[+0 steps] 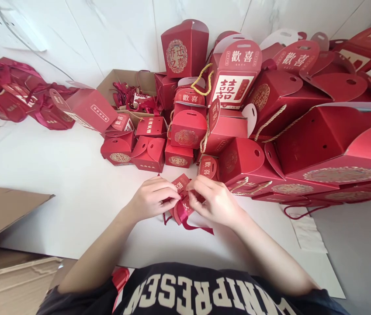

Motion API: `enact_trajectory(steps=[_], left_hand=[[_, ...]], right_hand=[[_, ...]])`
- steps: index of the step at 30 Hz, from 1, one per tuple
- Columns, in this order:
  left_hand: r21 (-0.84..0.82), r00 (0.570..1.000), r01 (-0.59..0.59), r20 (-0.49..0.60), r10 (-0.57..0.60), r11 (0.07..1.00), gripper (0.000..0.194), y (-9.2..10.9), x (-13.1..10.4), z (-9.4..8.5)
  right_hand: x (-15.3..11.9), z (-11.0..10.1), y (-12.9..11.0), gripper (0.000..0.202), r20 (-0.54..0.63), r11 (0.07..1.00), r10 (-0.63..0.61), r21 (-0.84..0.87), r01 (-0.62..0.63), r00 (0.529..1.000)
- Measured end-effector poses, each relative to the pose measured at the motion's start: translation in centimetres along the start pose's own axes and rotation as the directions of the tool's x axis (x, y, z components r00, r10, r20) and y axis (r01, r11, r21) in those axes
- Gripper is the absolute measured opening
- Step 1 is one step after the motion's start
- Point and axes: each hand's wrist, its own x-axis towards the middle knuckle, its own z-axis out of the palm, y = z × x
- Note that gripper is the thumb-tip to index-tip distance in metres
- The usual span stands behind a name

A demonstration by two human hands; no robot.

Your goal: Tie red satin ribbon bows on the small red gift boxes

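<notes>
A small red box (181, 181) with gold lettering stands on the white table between my hands, partly hidden by them. Over its front runs a dark red ribbon (182, 211), and one loose end trails to the right on the table. My left hand (155, 197) is at the box's left side, its thumb and fingertips pinched on the ribbon. On the right side, my right hand (213, 199) has its fingers curled in a pinch at the ribbon near the box top; the fingertips partly cover what they hold.
Stacked red gift boxes (185, 131) with gold rope handles fill the table's back and right. A cardboard box (106, 83) holds red ribbons. Ribboned boxes (49, 109) sit at the left. Cardboard (8, 205) lies at the near left, tissue (308, 232) at the right.
</notes>
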Motion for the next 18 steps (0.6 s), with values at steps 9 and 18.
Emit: enact_trajectory(steps=[9,18], left_hand=[[-0.046,1.000,0.011,0.004,-0.011,0.999,0.010,0.00,-0.14,-0.15],[-0.021,0.999,0.036,-0.001,-0.036,0.999,0.011,0.22,0.05,-0.37]], right_hand=[[0.21,0.00,0.47,0.017,0.006,0.983,-0.050,0.180,0.048,0.999],[0.62,-0.32,0.23,0.019,0.042,0.992,-0.108,0.073,0.105,0.993]])
